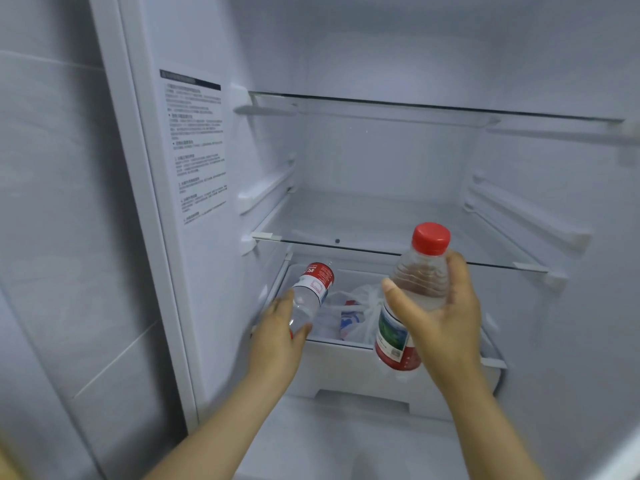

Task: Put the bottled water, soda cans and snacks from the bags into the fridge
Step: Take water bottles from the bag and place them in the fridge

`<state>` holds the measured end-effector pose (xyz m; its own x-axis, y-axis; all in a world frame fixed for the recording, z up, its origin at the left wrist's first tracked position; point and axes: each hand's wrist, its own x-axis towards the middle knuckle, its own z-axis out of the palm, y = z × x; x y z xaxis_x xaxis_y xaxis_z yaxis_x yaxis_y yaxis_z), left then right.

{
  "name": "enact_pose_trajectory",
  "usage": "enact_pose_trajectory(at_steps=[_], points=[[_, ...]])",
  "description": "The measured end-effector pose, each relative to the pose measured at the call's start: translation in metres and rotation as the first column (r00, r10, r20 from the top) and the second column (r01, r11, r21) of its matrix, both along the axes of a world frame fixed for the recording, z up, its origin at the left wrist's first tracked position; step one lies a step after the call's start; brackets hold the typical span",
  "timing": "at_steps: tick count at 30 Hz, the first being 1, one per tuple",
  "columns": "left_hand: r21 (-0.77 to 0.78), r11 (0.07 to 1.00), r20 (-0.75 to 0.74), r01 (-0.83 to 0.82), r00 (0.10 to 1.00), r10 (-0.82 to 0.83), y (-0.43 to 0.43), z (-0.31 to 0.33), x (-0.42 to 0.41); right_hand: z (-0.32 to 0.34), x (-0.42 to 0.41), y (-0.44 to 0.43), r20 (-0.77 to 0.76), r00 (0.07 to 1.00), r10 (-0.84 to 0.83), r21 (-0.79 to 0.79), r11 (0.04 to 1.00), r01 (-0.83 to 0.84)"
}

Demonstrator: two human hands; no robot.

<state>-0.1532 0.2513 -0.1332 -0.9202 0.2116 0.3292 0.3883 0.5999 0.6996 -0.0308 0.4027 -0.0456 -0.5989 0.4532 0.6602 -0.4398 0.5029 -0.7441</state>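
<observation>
I face the open fridge. My left hand point(282, 332) grips a water bottle point(313, 284) with a red label, tilted with its far end pointing into the fridge over the left part of the drawer. My right hand point(440, 317) holds a second water bottle point(420, 268) upright by its middle, red cap up, in front of the lower glass shelf point(363, 233). Between the two bottles, a white plastic bag point(360, 313) lies inside the open drawer point(346, 362).
An upper glass shelf point(415, 107) spans the fridge above. A printed label point(197, 147) is stuck on the left inner wall. Shelf rails point(519, 213) run along the right wall. A tiled wall point(52, 237) stands to the left of the fridge.
</observation>
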Motion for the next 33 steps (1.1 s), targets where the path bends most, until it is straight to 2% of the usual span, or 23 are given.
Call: enact_pose_trajectory(at_steps=[5,8,12,18,22,28,33], points=[[-0.079,0.997,0.041,0.014,0.999,-0.011,0.003,-0.001,-0.009,-0.008,-0.021,0.001,-0.03,0.999,0.013,0.15,0.989,-0.009],[-0.11,0.992,0.069,0.056,0.996,-0.048,0.0,-0.003,-0.012,-0.019,-0.03,0.002,-0.085,0.996,-0.022,0.165,0.986,0.036],[-0.099,0.994,0.076,0.034,0.997,-0.027,-0.003,-0.002,-0.016,-0.031,-0.044,0.006,-0.08,0.995,-0.058,0.151,0.986,0.069],[-0.11,0.994,0.063,0.025,0.998,-0.018,-0.006,-0.004,-0.017,-0.039,-0.057,0.002,-0.091,0.996,-0.01,0.299,0.954,0.037],[-0.112,0.994,0.049,0.018,0.999,-0.012,-0.006,-0.002,-0.017,-0.048,-0.054,0.003,-0.067,0.998,-0.001,0.228,0.974,0.016],[-0.162,0.987,0.004,-0.019,1.0,0.02,-0.002,-0.006,-0.011,-0.073,-0.05,0.017,0.149,0.989,-0.001,0.218,0.975,-0.032],[-0.175,0.984,0.011,-0.027,1.0,0.029,-0.002,-0.005,-0.01,-0.093,-0.047,0.022,0.374,0.924,-0.084,0.2,0.98,0.008]])
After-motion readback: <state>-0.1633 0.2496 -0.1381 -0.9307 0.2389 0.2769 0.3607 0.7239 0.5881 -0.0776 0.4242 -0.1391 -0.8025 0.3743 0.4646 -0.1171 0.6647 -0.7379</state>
